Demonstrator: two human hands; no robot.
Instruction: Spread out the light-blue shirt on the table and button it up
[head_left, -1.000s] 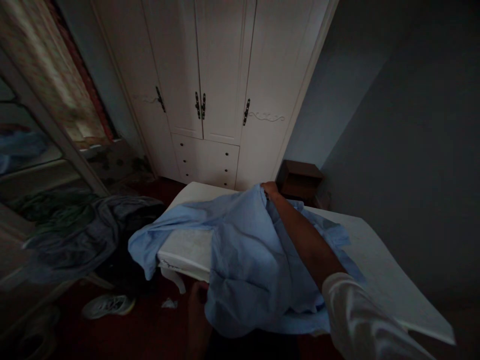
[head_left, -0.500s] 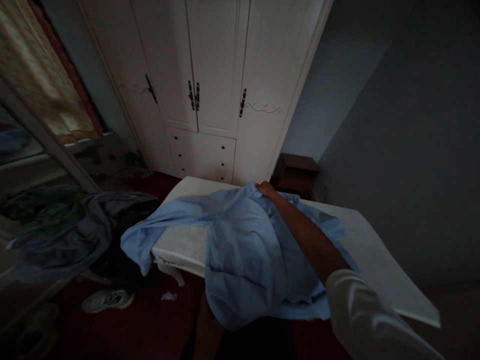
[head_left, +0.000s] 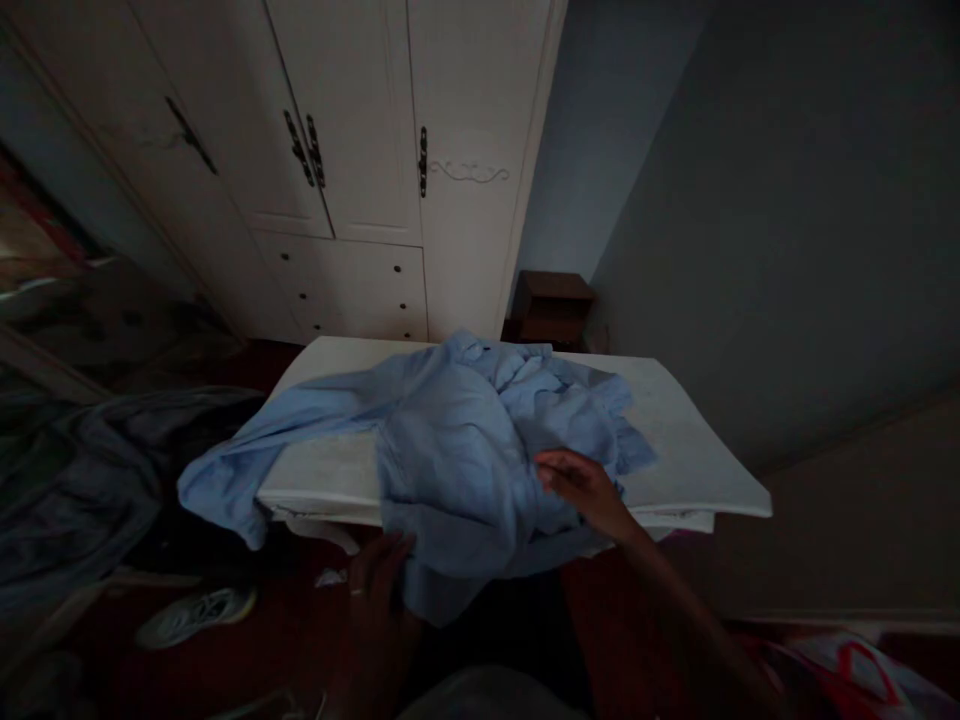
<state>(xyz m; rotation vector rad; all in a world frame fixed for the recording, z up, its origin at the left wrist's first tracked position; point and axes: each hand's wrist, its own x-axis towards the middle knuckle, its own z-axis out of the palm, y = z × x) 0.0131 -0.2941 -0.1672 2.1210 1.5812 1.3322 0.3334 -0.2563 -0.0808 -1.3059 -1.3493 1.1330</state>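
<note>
Seemingly light, limp and best pinched at its near edge point(head_left: 444, 597), the blue shirt point(head_left: 450, 440) lay across the white board point(head_left: 326, 472), my left hand point(head_left: 379, 572) at that edge, its grip indiscernible, my right hand point(head_left: 583, 490) over the cloth, loosely curled around nothing.

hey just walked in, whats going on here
A person is handling a light blue garment spread, rumpled, over a narrow white surface. Their left hand is at its near left edge, though the dim picture does not show whether the fingers grip it. Their right hand, fingers loosely curled, is over the cloth's right part; contact is unclear. One sleeve stretches left and hangs over the edge. A shoe lies on the floor at left.
</note>
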